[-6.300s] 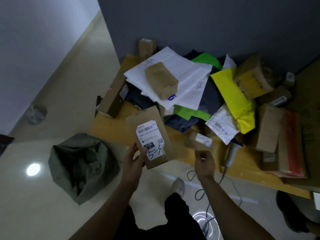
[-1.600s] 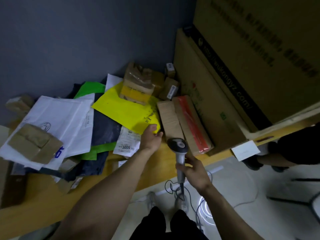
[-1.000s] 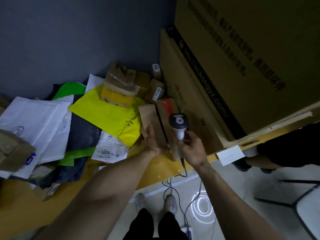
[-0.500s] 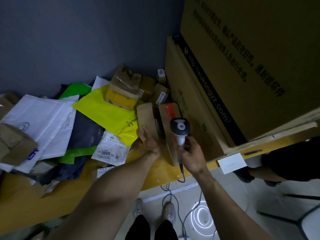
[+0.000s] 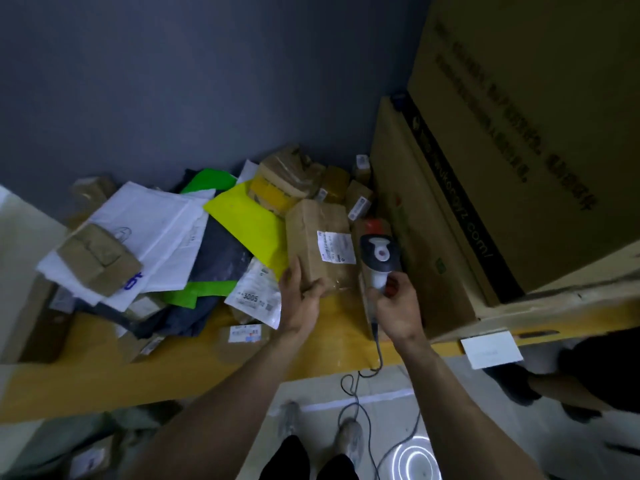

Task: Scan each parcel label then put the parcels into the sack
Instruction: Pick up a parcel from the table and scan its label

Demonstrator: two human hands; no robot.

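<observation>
Many parcels point(image 5: 249, 230) crowd a yellow table point(image 5: 207, 362) — grey wall point(image 5: 173, 81) behind.

Too small to read: print on the white label point(image 5: 336, 247) of the brown parcel point(image 5: 317, 230). Near corner of that parcel covered by the left hand point(image 5: 299, 303). Grip of the scanner point(image 5: 380, 252) buried in the right hand point(image 5: 398, 311), red-taped parcel point(image 5: 373, 223) mostly behind its head. Dim and cut by the bottom-left edge: the sack point(image 5: 45, 441). Cropped top and right: the big carton point(image 5: 519, 133).

Brown labelled parcel point(image 5: 317, 245) in left hand point(image 5: 300, 299), scanner point(image 5: 380, 258) in right hand point(image 5: 398, 311) beside it.
</observation>
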